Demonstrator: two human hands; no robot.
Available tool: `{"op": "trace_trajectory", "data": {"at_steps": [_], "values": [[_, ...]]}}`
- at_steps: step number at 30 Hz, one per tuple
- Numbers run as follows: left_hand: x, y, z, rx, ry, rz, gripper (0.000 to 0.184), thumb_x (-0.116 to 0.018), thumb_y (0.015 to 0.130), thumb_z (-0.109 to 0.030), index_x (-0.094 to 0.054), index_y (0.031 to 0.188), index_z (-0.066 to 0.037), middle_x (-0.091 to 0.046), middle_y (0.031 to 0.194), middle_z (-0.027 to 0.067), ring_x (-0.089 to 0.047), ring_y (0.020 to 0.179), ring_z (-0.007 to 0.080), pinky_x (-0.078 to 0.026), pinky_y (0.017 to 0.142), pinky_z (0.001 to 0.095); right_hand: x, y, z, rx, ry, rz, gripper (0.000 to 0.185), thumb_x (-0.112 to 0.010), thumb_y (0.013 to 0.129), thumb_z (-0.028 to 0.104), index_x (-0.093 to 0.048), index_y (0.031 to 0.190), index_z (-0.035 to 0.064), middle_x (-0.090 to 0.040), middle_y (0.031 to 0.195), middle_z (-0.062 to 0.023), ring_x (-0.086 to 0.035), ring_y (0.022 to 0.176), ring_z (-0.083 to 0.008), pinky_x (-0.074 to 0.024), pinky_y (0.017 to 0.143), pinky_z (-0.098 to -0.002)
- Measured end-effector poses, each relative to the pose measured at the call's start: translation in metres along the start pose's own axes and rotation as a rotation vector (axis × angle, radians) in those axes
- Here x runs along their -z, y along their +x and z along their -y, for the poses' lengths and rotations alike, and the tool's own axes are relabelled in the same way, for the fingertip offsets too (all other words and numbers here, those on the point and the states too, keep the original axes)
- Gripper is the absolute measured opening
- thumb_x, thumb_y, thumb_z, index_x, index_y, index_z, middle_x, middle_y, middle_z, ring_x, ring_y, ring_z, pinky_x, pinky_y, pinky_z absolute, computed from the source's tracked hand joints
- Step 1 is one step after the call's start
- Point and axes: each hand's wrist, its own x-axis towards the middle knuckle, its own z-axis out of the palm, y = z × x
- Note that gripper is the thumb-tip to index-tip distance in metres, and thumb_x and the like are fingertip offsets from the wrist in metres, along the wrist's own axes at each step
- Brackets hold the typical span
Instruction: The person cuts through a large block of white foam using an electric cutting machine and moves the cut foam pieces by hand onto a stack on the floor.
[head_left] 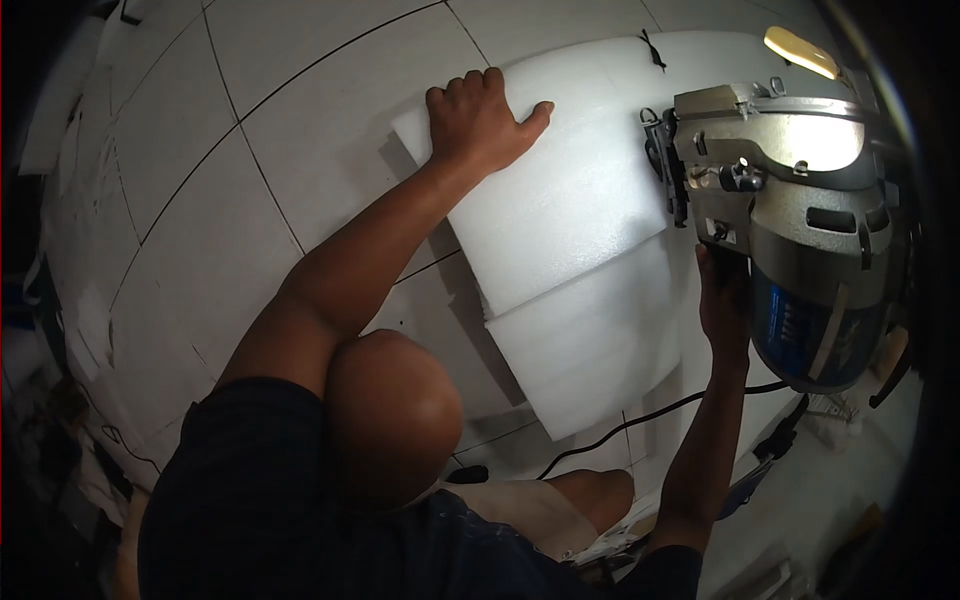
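My left hand is at the upper left edge of a thick white foam sheet. Its fingers bend down at that edge, while the thumb lies out across the top. My right hand is wrapped around the handle area of a large electric cutting machine. Part of that grip is hidden under the metal housing. The machine stands at the right side of the foam and carries a blue label on its rounded motor. Whether a blade touches the foam cannot be seen.
A nearer foam piece adjoins the sheet along a straight seam. A black cord runs across the tiled floor from near the machine. A small dark tie lies on the foam's far edge. A yellowish object is beyond the machine.
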Motion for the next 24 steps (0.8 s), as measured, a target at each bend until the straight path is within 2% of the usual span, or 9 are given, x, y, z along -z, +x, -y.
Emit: {"op": "trace_trajectory", "data": {"at_steps": [2, 6, 8, 12, 16, 18, 19, 21, 24], "values": [[0.000, -0.003, 0.001, -0.007, -0.005, -0.020, 0.063, -0.057, 0.084, -0.061, -0.064, 0.098, 0.000, -0.062, 0.078, 0.0108, -0.059, 0.071, 0.0227, -0.040, 0.069, 0.0400, 0.001, 0.005, 0.002, -0.299, 0.472, 0.052, 0.041, -0.059, 0.096, 0.035, -0.058, 0.118, 0.0006, -0.064, 0.113, -0.0221, -0.063, 0.097, -0.0370, -0.0496, 0.081, -0.0410], [0.001, -0.007, -0.002, -0.025, -0.029, -0.048, 0.062, -0.058, 0.084, -0.060, -0.064, 0.097, 0.000, -0.061, 0.078, 0.0103, -0.057, 0.069, 0.0228, -0.040, 0.069, 0.0402, 0.004, 0.004, 0.007, -0.190, 0.330, -0.101, 0.039, -0.060, 0.095, 0.036, -0.060, 0.115, 0.0015, -0.065, 0.108, -0.0199, -0.064, 0.093, -0.0354, -0.0502, 0.078, -0.0399], [0.002, -0.010, -0.003, -0.028, -0.048, -0.064, 0.062, -0.059, 0.084, -0.060, -0.063, 0.098, 0.000, -0.061, 0.078, 0.0105, -0.057, 0.070, 0.0228, -0.039, 0.069, 0.0404, 0.004, -0.001, 0.003, 0.172, -0.471, -0.218, 0.040, -0.060, 0.095, 0.037, -0.060, 0.115, 0.0023, -0.065, 0.105, -0.0187, -0.064, 0.092, -0.0345, -0.0503, 0.077, -0.0395], [0.003, -0.017, -0.007, -0.026, -0.063, -0.070, 0.063, -0.059, 0.083, -0.059, -0.063, 0.102, 0.001, -0.062, 0.082, 0.0115, -0.057, 0.074, 0.0230, -0.039, 0.072, 0.0408, 0.010, 0.008, 0.014, -0.124, 0.245, -0.166, 0.037, -0.061, 0.095, 0.036, -0.060, 0.111, 0.0025, -0.065, 0.100, -0.0180, -0.062, 0.090, -0.0333, -0.0498, 0.077, -0.0396], [0.012, -0.022, -0.011, -0.013, -0.077, -0.028, 0.064, -0.059, 0.083, -0.059, -0.062, 0.104, 0.001, -0.062, 0.085, 0.0122, -0.057, 0.076, 0.0233, -0.039, 0.073, 0.0409, 0.008, 0.003, 0.011, -0.166, 0.288, -0.183, 0.036, -0.060, 0.096, 0.035, -0.060, 0.110, 0.0017, -0.065, 0.101, -0.0178, -0.062, 0.090, -0.0339, -0.0491, 0.078, -0.0403], [0.003, -0.026, -0.017, -0.020, -0.097, -0.072, 0.064, -0.059, 0.083, -0.059, -0.062, 0.105, 0.001, -0.062, 0.086, 0.0117, -0.057, 0.078, 0.0234, -0.039, 0.074, 0.0408, 0.000, 0.000, 0.005, 0.118, -0.332, -0.162, 0.039, -0.058, 0.096, 0.035, -0.059, 0.113, -0.0002, -0.065, 0.104, -0.0195, -0.062, 0.093, -0.0362, -0.0481, 0.081, -0.0424], [0.004, -0.028, -0.018, -0.019, -0.098, -0.074, 0.064, -0.059, 0.083, -0.059, -0.062, 0.105, 0.001, -0.062, 0.086, 0.0117, -0.057, 0.078, 0.0234, -0.039, 0.074, 0.0408, 0.003, 0.001, 0.008, 0.119, -0.333, -0.164, 0.039, -0.058, 0.096, 0.035, -0.059, 0.113, -0.0002, -0.065, 0.104, -0.0195, -0.062, 0.093, -0.0362, -0.0481, 0.081, -0.0424], [0.006, -0.029, -0.021, -0.006, -0.107, -0.008, 0.064, -0.059, 0.083, -0.059, -0.062, 0.106, 0.001, -0.062, 0.088, 0.0117, -0.057, 0.080, 0.0234, -0.038, 0.076, 0.0405, 0.010, 0.007, 0.014, -0.184, 0.363, -0.126, 0.040, -0.058, 0.096, 0.036, -0.059, 0.113, -0.0005, -0.064, 0.104, -0.0201, -0.061, 0.093, -0.0368, -0.0481, 0.081, -0.0424], [0.010, -0.034, -0.025, 0.001, -0.106, -0.008, 0.065, -0.060, 0.082, -0.059, -0.062, 0.106, 0.001, -0.062, 0.089, 0.0119, -0.058, 0.081, 0.0234, -0.038, 0.077, 0.0401, 0.004, 0.005, 0.009, -0.068, 0.177, -0.247, 0.039, -0.059, 0.096, 0.038, -0.059, 0.111, 0.0014, -0.063, 0.100, -0.0209, -0.062, 0.090, -0.0356, -0.0487, 0.079, -0.0403]]}}
